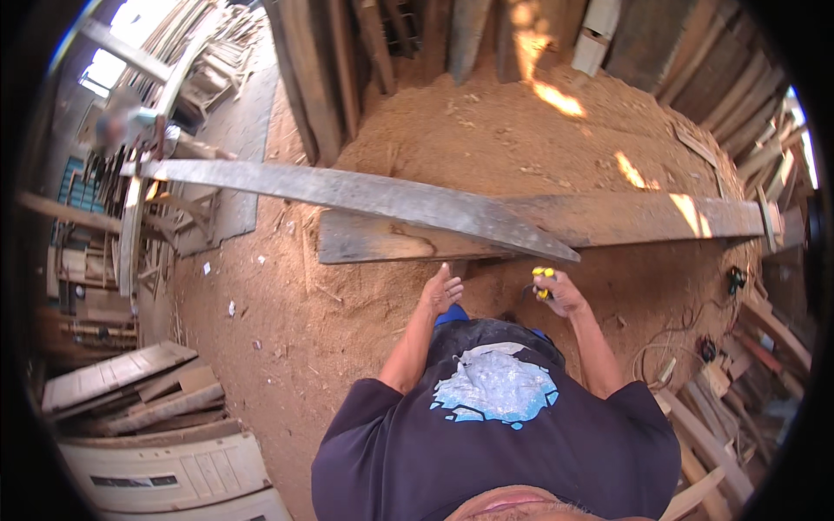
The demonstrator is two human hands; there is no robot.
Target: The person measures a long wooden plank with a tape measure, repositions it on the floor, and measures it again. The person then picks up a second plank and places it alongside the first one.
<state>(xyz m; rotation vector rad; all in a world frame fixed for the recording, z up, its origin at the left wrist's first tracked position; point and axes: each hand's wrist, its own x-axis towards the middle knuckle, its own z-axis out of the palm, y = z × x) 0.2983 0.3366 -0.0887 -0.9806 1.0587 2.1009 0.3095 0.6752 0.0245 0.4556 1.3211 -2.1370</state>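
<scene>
My left hand [441, 290] is held in front of my body, just short of the near edge of a wide brown plank [599, 222]. Its fingers are apart and nothing shows in them. My right hand [569, 296] is closed around a small yellow-and-black tape measure [544, 280], close to the tapered end of a long grey board [347, 192]. That board lies slantwise over the left part of the brown plank. Its far end reaches out to the left, onto a wooden stand [132, 221].
Sawdust [417, 130] covers the ground beyond the planks, with upright boards [317, 78] behind. Door panels [174, 469] lie at the lower left. Timber offcuts [708, 434] and a cord [665, 347] lie at right. A blurred person [111, 130] is at the far left.
</scene>
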